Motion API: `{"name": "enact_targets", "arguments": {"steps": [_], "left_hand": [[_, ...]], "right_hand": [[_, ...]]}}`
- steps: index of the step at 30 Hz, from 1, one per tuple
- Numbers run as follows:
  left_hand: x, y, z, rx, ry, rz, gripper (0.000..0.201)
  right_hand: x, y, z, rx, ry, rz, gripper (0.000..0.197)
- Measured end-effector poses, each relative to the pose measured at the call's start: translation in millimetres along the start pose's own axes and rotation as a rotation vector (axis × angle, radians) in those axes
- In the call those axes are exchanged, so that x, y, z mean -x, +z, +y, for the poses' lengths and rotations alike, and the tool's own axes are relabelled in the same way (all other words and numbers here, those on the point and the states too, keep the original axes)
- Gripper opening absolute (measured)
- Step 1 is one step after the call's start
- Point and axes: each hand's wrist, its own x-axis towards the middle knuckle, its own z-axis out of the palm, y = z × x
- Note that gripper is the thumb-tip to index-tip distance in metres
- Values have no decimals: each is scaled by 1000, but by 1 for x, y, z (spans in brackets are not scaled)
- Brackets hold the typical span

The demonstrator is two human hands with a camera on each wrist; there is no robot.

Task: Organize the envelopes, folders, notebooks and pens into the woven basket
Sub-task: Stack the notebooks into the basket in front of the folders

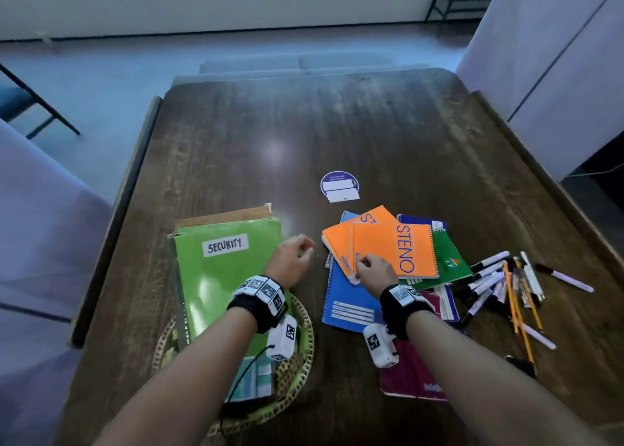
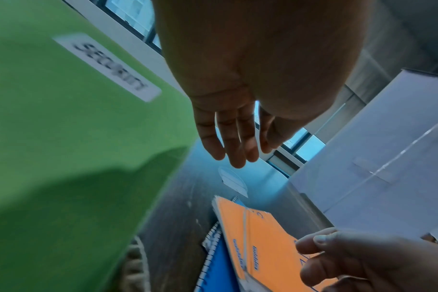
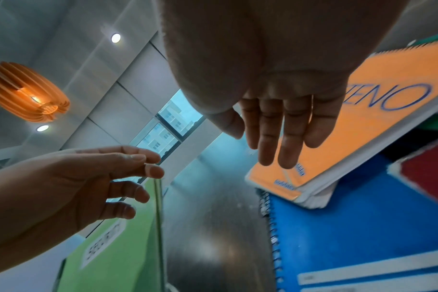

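The right hand (image 1: 373, 271) rests its straight fingers on the near corner of the top orange STENO notebook (image 1: 396, 251), centre right of the frame, its grip holding nothing. The left hand (image 1: 291, 258) hangs just left, loose and empty, beside the green SECURITY folder (image 1: 223, 276) propped in the woven basket (image 1: 304, 354) at lower left. Pens (image 1: 499, 283) lie scattered on the desk (image 1: 304, 135) at right.

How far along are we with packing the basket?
Done: the green SECURITY folder and brown envelopes sit in the woven basket. In hand: the right hand is at the orange STENO notebooks; the left hand is empty. Left: the blue, green and maroon notebooks, plus the pens.
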Motion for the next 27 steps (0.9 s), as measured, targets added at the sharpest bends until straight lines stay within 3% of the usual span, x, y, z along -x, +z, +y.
{"name": "enact_targets", "arguments": {"steps": [6, 11, 14, 20, 27], "left_hand": [[-38, 62, 48, -20, 6, -94, 13], [-76, 114, 76, -60, 44, -173, 13], [-99, 140, 87, -105, 44, -218, 13], [-137, 182, 98, -194, -16, -286, 18], [-173, 209, 86, -377, -104, -259, 57]], "right_hand": [[-23, -56, 58, 57, 131, 51, 20], [-45, -88, 101, 73, 270, 143, 50], [-59, -99, 122, 89, 316, 121, 61], [-91, -107, 145, 114, 287, -3, 60], [-127, -129, 148, 167, 104, -45, 46]]}}
